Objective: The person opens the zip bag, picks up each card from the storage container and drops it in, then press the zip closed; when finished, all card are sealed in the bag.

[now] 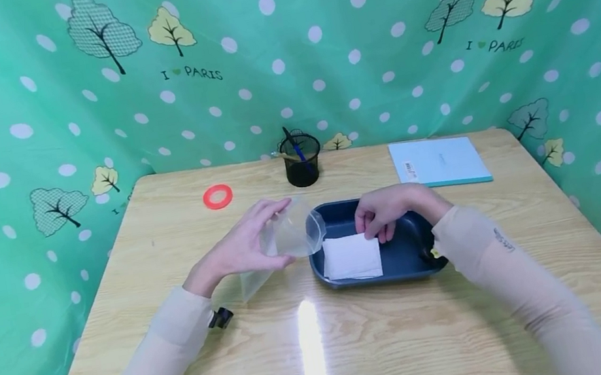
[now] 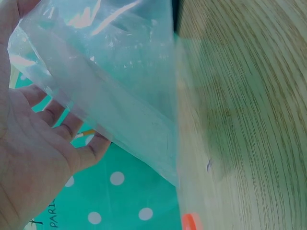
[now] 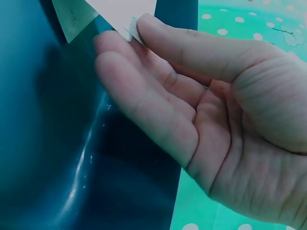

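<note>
White paper (image 1: 352, 260) — its corner pinched between the right fingers (image 3: 134, 86).

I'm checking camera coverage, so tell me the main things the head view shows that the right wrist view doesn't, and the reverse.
Only head: the left hand, clear plastic bag, red ring, black mesh cup and light-blue notebook.
Only right wrist: the creased palm side of the right hand.
Both: that hand pinching white paper, the dark tray and dotted green cloth.
</note>
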The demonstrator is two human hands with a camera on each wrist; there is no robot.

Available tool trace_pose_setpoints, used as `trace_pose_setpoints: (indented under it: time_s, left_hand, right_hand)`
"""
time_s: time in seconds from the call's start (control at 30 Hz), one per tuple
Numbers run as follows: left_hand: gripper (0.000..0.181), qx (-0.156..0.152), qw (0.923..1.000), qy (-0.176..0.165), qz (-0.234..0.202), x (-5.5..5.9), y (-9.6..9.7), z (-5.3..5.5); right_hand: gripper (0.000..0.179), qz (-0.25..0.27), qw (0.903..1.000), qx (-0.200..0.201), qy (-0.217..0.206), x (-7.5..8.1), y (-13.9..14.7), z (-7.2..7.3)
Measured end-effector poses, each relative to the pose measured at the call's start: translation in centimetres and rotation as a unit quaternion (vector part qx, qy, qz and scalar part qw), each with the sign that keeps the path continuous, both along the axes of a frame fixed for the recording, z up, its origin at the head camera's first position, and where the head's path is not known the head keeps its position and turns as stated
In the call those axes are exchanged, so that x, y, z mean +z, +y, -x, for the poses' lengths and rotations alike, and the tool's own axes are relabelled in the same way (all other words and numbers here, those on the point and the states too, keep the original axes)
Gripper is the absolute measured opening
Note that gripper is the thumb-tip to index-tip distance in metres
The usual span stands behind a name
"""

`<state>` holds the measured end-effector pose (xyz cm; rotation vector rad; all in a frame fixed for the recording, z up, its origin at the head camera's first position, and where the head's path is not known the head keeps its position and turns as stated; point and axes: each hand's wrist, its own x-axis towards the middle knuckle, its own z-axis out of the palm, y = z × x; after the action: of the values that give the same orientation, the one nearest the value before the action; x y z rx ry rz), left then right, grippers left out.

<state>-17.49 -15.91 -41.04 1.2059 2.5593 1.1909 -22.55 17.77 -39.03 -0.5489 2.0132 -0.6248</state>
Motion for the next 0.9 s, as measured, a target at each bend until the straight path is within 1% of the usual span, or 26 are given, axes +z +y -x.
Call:
trace_pose_setpoints:
  time_s: [0.17, 0.33, 0.4, 0.6, 0.77, 0.83, 0.9]
  left_hand:
    - [0.100, 0.000, 0.9999, 0.007, 0.008, 0.1, 0.2, 0.0]
    - [0.100, 0.013, 0.9999, -0.003, 0.007, 0.3, -0.1, -0.3]
    - [0.101, 0.013, 0.9999, -0.005, 0.007, 0.2, -0.1, -0.4]
    - [0.102, 0.005, 0.9999, 0.000, 0.011, -0.2, 0.5, -0.2]
    - [0.101, 0.016, 0.9998, -0.001, 0.015, -0.1, 0.4, -0.4]
    - [0.101, 0.016, 0.9998, -0.001, 0.016, -0.1, 0.3, -0.4]
    - [0.101, 0.009, 0.9999, -0.002, 0.014, -0.1, 0.3, -0.4]
  right_hand:
    - [0.015, -0.013, 0.9999, -0.008, 0.005, 0.0, 0.6, 0.2]
    - [0.024, 0.017, 0.9998, -0.009, 0.005, 0.1, 0.6, 0.3]
    - [0.026, 0.028, 0.9995, -0.012, -0.002, 0.1, 0.7, 0.3]
    - [0.028, 0.044, 0.9984, -0.030, -0.016, 0.7, 1.7, 0.0]
    - [0.030, 0.069, 0.9969, -0.036, 0.000, 1.6, 2.0, 0.2]
    - [0.030, 0.078, 0.9962, -0.037, 0.011, 2.1, 2.3, 0.3]
    - [0.027, 0.088, 0.9947, -0.046, 0.026, 2.6, 2.8, 0.2]
